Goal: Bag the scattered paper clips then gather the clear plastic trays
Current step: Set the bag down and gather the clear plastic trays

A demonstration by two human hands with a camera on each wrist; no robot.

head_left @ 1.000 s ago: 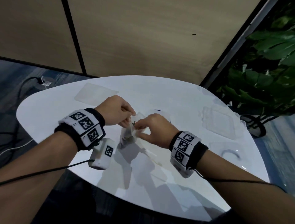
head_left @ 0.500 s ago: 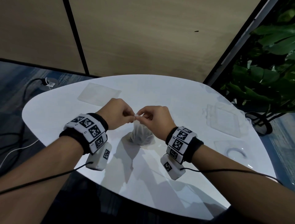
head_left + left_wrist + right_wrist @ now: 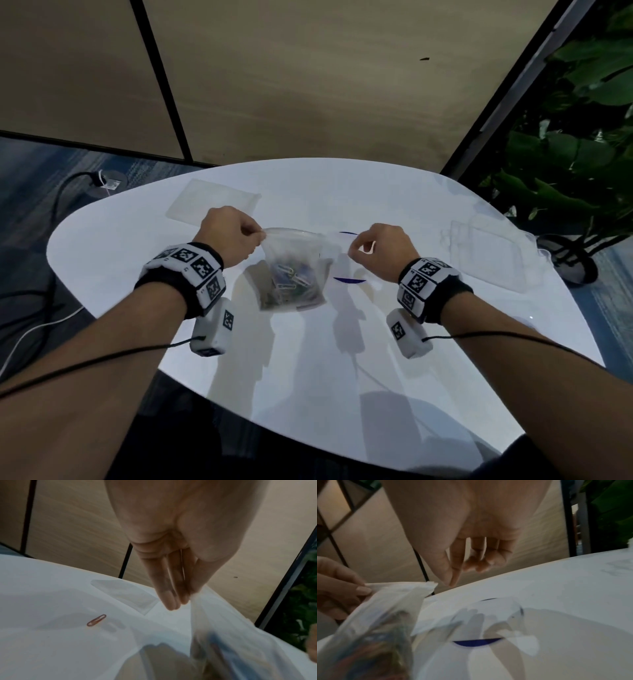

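A clear plastic bag (image 3: pixel 294 274) with several coloured paper clips in its bottom hangs over the white table (image 3: pixel 308 394). My left hand (image 3: pixel 260 237) pinches the bag's top left corner; the left wrist view shows its fingertips (image 3: pixel 178 601) on the bag (image 3: pixel 231 635). My right hand (image 3: pixel 354 247) is curled, thumb and forefinger tips together. In the right wrist view that hand (image 3: pixel 452 582) sits just clear of the bag's right corner (image 3: pixel 431 584). One orange paper clip (image 3: pixel 96 620) lies loose on the table.
A flat clear tray (image 3: pixel 212 202) lies at the back left, and clear trays (image 3: pixel 486 253) lie at the right. A round clear piece with a blue rim (image 3: pixel 476 643) lies under my right hand. A plant (image 3: pixel 565 154) stands right; cables cross the floor at left.
My hands have drawn apart along the bag's top edge, spreading it wide. The right hand has come off the bag's right end; the left still pinches its corner.
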